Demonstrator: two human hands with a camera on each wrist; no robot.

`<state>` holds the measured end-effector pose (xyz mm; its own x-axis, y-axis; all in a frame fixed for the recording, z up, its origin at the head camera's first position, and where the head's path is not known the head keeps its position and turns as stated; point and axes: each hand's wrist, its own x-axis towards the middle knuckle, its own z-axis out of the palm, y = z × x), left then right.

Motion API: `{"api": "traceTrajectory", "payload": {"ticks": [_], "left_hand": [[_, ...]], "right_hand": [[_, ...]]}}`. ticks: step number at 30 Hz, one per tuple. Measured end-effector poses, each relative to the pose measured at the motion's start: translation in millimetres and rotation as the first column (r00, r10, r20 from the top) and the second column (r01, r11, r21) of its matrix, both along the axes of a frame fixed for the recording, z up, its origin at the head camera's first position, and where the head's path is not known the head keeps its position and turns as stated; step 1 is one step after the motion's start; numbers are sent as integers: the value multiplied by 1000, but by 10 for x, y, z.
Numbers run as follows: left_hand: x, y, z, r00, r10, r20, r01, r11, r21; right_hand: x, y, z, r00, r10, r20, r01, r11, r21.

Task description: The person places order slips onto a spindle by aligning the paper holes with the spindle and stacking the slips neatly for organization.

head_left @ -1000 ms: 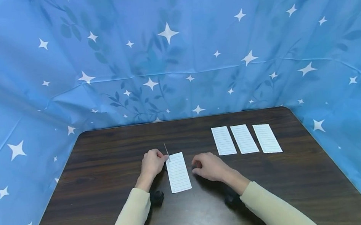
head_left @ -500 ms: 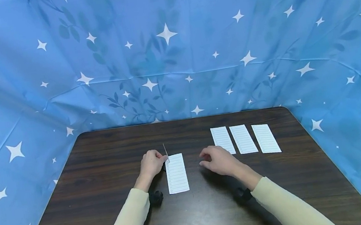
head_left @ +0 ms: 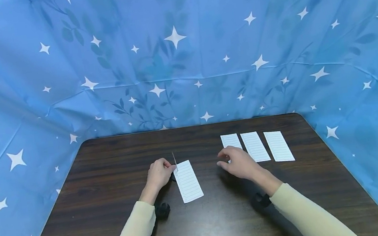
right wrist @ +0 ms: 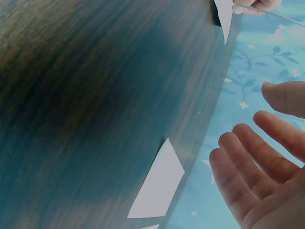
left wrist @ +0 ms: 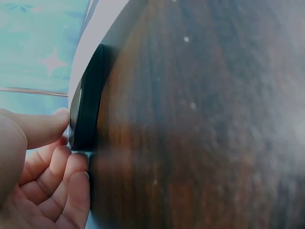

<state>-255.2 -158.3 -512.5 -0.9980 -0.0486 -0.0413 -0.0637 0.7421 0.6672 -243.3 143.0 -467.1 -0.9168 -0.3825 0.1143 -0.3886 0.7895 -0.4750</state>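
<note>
My left hand (head_left: pixel 158 174) pinches the upper left corner of a white lined card (head_left: pixel 189 182), which slants down to the right. A thin straight rod (head_left: pixel 175 160) sticks up beside the fingertips. In the left wrist view, a flat black piece (left wrist: pixel 89 102) lies against the card's underside, right at the thumb (left wrist: pixel 45 129). My right hand (head_left: pixel 238 162) hangs loosely curled with nothing in it, and its shadow falls on the table below. It overlaps the lower part of the leftmost card (head_left: pixel 230 140) of a row. The right wrist view shows its fingers spread (right wrist: pixel 257 176).
Two more lined cards, a middle one (head_left: pixel 255 147) and a right one (head_left: pixel 279 146), lie in that row at the back right. The dark wood table (head_left: pixel 120 147) ends at a blue star-patterned cloth (head_left: pixel 180 58). Black wrist bands (head_left: pixel 162 210) sit on both wrists.
My right hand has moved right and slightly up, away from the held card and over the leftmost card. The held card's lower end has swung to the right, while the left hand stays nearly still.
</note>
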Motion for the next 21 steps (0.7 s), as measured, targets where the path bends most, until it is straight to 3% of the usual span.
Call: {"api": "traceTrajectory", "payload": {"ticks": [7,13,21], "left_hand": [[68,-42,19,995,-87,-51,88,996,7],[91,-99,3,986,-160,-45,161,987,5],[95,-127,-21,988,-155,-21,155,987,29]], "right_hand": [[-21,49,-45,1000,-8,6,8,1000,8],[-53,106,-65,1000,-19,10,19,1000,4],[-116,185,-84,998,-52,18,52,999,5]]}}
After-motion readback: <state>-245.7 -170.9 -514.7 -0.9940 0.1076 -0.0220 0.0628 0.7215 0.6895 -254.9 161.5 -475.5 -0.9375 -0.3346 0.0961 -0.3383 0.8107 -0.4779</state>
